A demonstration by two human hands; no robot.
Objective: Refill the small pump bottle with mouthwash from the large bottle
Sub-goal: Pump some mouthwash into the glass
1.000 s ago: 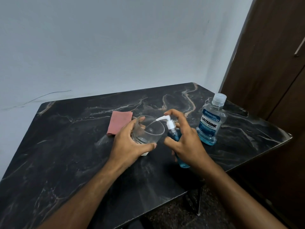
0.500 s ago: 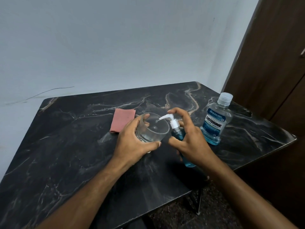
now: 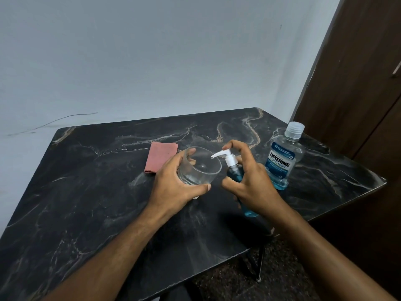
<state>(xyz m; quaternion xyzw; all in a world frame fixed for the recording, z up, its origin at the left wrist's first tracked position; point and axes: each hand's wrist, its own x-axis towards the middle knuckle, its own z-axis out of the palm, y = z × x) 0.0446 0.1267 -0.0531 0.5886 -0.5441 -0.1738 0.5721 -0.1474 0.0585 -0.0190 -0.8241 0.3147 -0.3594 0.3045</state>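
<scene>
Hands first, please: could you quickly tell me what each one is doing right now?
Left hand: grips the glass.
Right hand: grips the small pump bottle, index finger over the pump head.

Bare table lies open left and near; cloth, glass and large bottle crowd the far right.

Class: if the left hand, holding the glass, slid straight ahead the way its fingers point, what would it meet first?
Probably the pump nozzle of the small pump bottle, which pokes over the glass rim just beyond the left hand. Depth is uncertain.
</scene>
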